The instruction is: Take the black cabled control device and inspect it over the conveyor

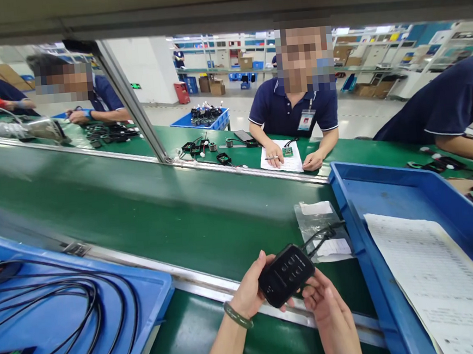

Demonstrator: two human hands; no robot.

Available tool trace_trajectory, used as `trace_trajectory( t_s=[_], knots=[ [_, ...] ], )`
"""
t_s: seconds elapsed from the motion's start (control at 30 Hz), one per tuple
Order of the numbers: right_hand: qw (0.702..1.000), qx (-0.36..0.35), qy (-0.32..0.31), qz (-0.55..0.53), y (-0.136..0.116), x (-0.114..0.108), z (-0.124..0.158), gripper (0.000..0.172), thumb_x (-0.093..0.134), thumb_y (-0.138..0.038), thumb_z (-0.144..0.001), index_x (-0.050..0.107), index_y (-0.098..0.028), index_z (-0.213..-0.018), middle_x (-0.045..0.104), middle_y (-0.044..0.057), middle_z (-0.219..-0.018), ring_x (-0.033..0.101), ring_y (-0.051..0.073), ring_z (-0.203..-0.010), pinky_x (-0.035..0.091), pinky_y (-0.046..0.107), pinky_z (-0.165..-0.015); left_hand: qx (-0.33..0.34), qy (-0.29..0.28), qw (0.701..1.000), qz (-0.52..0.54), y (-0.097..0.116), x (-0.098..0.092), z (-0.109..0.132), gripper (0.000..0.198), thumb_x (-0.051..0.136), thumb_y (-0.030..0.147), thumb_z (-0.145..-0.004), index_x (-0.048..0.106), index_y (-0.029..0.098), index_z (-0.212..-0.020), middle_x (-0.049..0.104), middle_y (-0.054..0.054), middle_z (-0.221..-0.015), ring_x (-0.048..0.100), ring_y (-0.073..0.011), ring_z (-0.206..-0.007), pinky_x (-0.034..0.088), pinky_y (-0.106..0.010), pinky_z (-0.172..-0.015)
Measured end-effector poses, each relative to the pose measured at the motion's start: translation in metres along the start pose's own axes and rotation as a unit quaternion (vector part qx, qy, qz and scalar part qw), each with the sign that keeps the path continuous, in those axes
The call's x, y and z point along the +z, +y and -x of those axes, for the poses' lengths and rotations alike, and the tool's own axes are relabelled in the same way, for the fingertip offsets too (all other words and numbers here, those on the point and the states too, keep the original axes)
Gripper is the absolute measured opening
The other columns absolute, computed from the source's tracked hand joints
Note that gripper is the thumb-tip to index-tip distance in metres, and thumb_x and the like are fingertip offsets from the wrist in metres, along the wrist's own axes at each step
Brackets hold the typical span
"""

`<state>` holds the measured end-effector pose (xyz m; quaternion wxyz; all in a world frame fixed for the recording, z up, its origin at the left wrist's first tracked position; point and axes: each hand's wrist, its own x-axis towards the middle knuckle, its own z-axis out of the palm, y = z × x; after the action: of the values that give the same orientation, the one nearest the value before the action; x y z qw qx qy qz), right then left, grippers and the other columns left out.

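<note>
A black handheld control box [287, 275] with small round buttons or icons on its face is in my left hand [253, 287]. The thumb lies along its left edge, and the fingers pass beneath. Two short black cables [323, 234] leave its upper right end. My right hand [331, 306] is beside the lower right edge, its fingers loosely bent and apart. Its fingertips are at the box's edge; I cannot tell whether they press on it. A clear plastic bag [319, 217] with white paper labels lies just beyond, partly behind the cables.
A blue tray [160, 297] with coiled black cables stands on the left. On the right, another blue tray [342, 190] carries printed sheets [444, 270]. A metal rail [204, 288] crosses the green bench. Co-workers sit opposite; one has a hand [273, 155] on paper beside a circuit board [287, 151].
</note>
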<state>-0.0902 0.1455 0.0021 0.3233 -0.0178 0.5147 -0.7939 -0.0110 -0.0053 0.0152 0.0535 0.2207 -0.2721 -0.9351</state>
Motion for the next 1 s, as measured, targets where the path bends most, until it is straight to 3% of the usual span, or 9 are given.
trace_trajectory(
  t_s=[0.07, 0.2, 0.27, 0.37, 0.5, 0.63, 0.83, 1.0],
  knots=[
    [0.999, -0.008, -0.015, -0.037, -0.001, 0.003, 0.002, 0.042, 0.063, -0.053, -0.081, 0.066, -0.027, -0.114, 0.07, 0.006, -0.098, 0.055, 0.013, -0.067, 0.048, 0.024, -0.056, -0.041, -0.026, 0.999, -0.017, 0.0, 0.002, 0.002, 0.059, 0.048, 0.071, -0.079, 0.052, 0.016, -0.1, 0.072, -0.011, -0.076, 0.068, -0.0266, -0.05, 0.046, -0.024, -0.033],
    [0.998, 0.011, 0.003, -0.069, -0.004, 0.004, 0.006, 0.039, 0.064, -0.049, -0.081, 0.065, -0.032, -0.116, 0.065, 0.004, -0.115, 0.047, 0.009, -0.055, 0.044, 0.023, -0.049, -0.088, -0.063, 0.992, -0.065, -0.001, 0.006, 0.003, 0.075, 0.049, 0.081, -0.071, 0.057, 0.012, -0.099, 0.072, -0.014, -0.073, 0.067, -0.025, -0.047, 0.039, -0.019, -0.029],
    [0.997, 0.021, 0.025, -0.071, -0.005, 0.003, 0.006, 0.039, 0.072, -0.043, -0.075, 0.066, -0.034, -0.113, 0.062, 0.002, -0.119, 0.047, 0.007, -0.055, 0.042, 0.022, -0.046, -0.074, -0.052, 0.993, -0.071, -0.001, 0.005, 0.002, 0.083, 0.051, 0.084, -0.066, 0.06, 0.009, -0.101, 0.072, -0.014, -0.069, 0.066, -0.0234, -0.045, 0.042, -0.02, -0.03],
    [0.995, 0.029, 0.054, -0.083, -0.006, 0.002, 0.005, 0.044, 0.081, -0.038, -0.067, 0.068, -0.034, -0.108, 0.064, 0.0, -0.111, 0.051, 0.007, -0.057, 0.043, 0.019, -0.045, -0.029, -0.024, 0.997, -0.074, 0.0, 0.002, -0.001, 0.088, 0.051, 0.084, -0.064, 0.066, 0.003, -0.093, 0.069, -0.013, -0.058, 0.064, -0.0199, -0.043, 0.048, -0.022, -0.035],
    [0.995, 0.02, 0.052, -0.079, -0.004, 0.002, 0.005, 0.048, 0.082, -0.038, -0.065, 0.067, -0.031, -0.11, 0.066, 0.0, -0.095, 0.055, 0.008, -0.059, 0.044, 0.017, -0.045, 0.032, 0.013, 0.998, -0.056, 0.004, -0.001, -0.002, 0.075, 0.059, 0.079, -0.064, 0.067, 0.005, -0.071, 0.064, -0.009, -0.048, 0.062, -0.0176, -0.042, 0.05, -0.021, -0.039],
    [0.997, 0.006, 0.021, -0.077, -0.002, 0.002, 0.005, 0.044, 0.08, -0.036, -0.068, 0.067, -0.031, -0.11, 0.066, -0.001, -0.082, 0.059, 0.01, -0.062, 0.047, 0.018, -0.047, 0.072, 0.028, 0.996, -0.038, 0.007, 0.001, -0.001, 0.065, 0.066, 0.072, -0.066, 0.067, 0.007, -0.071, 0.065, -0.008, -0.053, 0.064, -0.0168, -0.045, 0.051, -0.02, -0.04],
    [0.998, -0.034, -0.023, -0.057, -0.002, 0.002, 0.009, 0.039, 0.079, -0.03, -0.069, 0.069, -0.031, -0.107, 0.071, 0.004, -0.099, 0.063, 0.015, -0.07, 0.051, 0.023, -0.052, 0.131, 0.062, 0.989, -0.022, 0.007, 0.001, -0.001, 0.033, 0.086, 0.03, -0.06, 0.063, 0.012, -0.076, 0.063, 0.001, -0.056, 0.059, -0.0088, -0.045, 0.048, -0.015, -0.045],
    [0.997, -0.038, -0.057, -0.041, -0.006, 0.006, 0.013, 0.031, 0.079, -0.033, -0.069, 0.072, -0.029, -0.1, 0.072, 0.005, -0.09, 0.063, 0.015, -0.064, 0.049, 0.021, -0.045, 0.147, 0.113, 0.983, -0.006, 0.004, -0.001, -0.005, 0.036, 0.081, 0.038, -0.06, 0.055, 0.014, -0.061, 0.054, 0.004, -0.044, 0.046, -0.0058, -0.033, 0.034, -0.015, -0.034]
  ],
)
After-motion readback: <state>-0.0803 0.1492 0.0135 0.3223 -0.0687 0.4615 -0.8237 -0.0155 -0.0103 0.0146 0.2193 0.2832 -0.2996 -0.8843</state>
